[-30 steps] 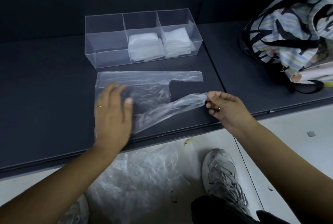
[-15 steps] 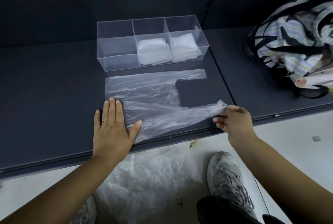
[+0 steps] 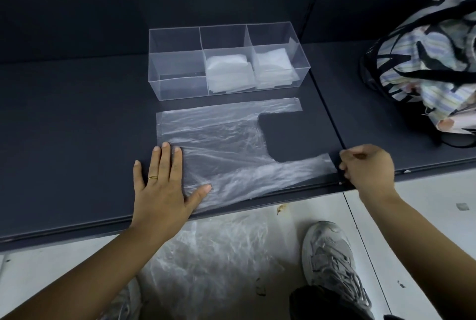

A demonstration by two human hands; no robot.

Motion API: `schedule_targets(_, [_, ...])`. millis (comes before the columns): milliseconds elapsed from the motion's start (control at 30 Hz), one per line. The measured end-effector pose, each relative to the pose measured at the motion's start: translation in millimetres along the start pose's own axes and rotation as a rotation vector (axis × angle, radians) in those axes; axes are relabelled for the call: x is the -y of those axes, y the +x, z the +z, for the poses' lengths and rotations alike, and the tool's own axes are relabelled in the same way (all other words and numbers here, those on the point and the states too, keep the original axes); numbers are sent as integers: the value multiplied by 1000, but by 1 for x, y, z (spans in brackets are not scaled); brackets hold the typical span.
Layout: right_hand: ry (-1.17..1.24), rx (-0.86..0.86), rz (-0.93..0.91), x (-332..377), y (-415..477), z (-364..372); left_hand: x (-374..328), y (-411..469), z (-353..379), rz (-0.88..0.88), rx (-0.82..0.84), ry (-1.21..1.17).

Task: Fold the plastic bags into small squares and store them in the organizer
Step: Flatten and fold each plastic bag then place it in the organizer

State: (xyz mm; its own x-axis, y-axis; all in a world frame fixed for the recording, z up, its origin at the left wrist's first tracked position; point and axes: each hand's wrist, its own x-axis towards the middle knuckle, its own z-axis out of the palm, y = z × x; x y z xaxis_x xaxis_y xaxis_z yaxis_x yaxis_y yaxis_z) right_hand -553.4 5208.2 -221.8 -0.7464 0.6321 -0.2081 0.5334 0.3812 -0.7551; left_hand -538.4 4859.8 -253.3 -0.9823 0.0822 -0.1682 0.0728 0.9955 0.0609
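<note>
While plastic bag (image 3: pixel 219 139) is spread on counter (image 3: pixel 77 126), corner is pressed under flat left grip (image 3: pixel 159 191); handle end is pinched in curled right grip (image 3: pixel 368 167). Organizer (image 3: pixel 177 88) is set beyond left grip.

The plastic bag (image 3: pixel 219 139) is milky-clear, the shelf (image 3: pixel 64 126) charcoal, the organizer (image 3: pixel 177 88) transparent. The fabric bag (image 3: pixel 425 62) at upper right shows pastel stripes and black bands.

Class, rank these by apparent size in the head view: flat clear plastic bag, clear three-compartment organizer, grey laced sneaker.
1. flat clear plastic bag
2. clear three-compartment organizer, only slightly smaller
3. grey laced sneaker, nearer the camera
</note>
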Motion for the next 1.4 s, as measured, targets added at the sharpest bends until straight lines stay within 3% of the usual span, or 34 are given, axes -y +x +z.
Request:
schedule_targets(67, [-165, -89, -167, 10, -8, 0, 4, -3, -4, 28, 24, -75])
schedule_targets(133, [-168, -72, -428, 31, -26, 14, 9, -2, -11, 50, -2, -222])
schedule_targets(233, [-239, 260, -826, 64, -65, 60, 13, 13, -16, 84, -91, -322])
schedule_targets(300, [-315, 538, -959, 77, -93, 97, 10, 22, -13, 98, -97, -276])
schedule_targets(367, [-402, 650, -1045, 78, -109, 131, 7, 24, -7, 130, -83, -171])
schedule_targets(533, [-791, 473, -1061, 52, -85, 151, 12, 23, 3, 149, -95, -59])
schedule_targets(733, [-848, 151, -710, 2, -10, 69, 16, 20, 1, 160, -78, 10])
schedule_targets(833, [-801, 13, -642, -4, -1, 37, 27, 6, -6, 265, -160, -103])
schedule_targets(900, [-668, 87, -756, -1, -14, 34, 38, -12, -3, 422, -178, -200])
schedule_targets(967, [-542, 317, -939, 5, -43, 41, 45, -30, 4, 566, -153, -164])
schedule_targets(1067, [-648, 531, -1202, 9, -82, 64, 47, -43, 13, 656, -260, -58])
schedule_targets(1233, [-590, 438, -1260, 14, -99, 80, 41, -52, 1, 667, -467, -237])
schedule_targets(1333, [-430, 371, -1281, 12, -95, 69, 38, -57, -22, 529, -435, -472])
schedule_targets(1400, [-405, 376, -1180, 13, -86, 53, 42, -57, -41, 370, -339, -640])
